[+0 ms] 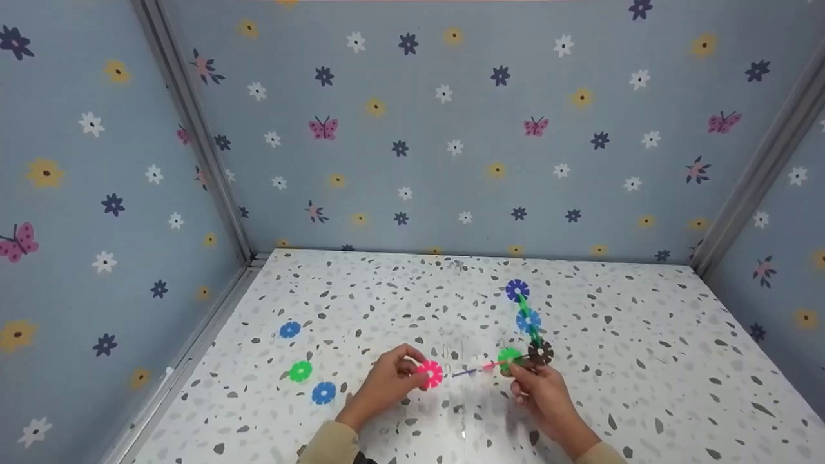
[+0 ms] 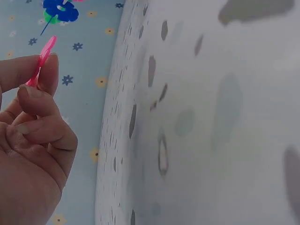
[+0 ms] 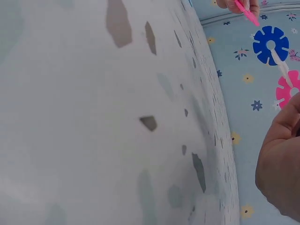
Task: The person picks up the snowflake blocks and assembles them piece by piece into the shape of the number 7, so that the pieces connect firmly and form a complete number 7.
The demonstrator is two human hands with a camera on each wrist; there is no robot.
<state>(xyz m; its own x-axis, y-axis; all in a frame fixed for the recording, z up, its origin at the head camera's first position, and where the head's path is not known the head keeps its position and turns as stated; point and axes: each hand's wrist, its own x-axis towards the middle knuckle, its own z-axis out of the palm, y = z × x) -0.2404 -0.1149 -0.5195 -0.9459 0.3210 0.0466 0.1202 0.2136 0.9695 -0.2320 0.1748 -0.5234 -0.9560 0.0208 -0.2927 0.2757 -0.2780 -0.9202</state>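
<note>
Head view: left grip (image 1: 387, 380) pinches a pink disc (image 1: 435, 369) by its edge, right grip (image 1: 546, 396) a green disc (image 1: 508, 355).

Left hand (image 1: 387, 377): pinching at the fingertips (image 2: 50, 72); lower fingers (image 2: 51, 133) curled toward the palm (image 2: 28, 173). Right hand (image 1: 548, 396): also pinching, fingers pointing up and left, head view. Forearms (image 1: 332, 444) enter from the bottom edge, angled inward, sleeved to near the wrists (image 1: 351, 414). Hands apart, fingertips turned toward each other.

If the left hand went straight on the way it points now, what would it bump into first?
Likely the blue disc ahead, touched first by the pink disc that the left hand pinches, though depth is hard to judge.
</note>
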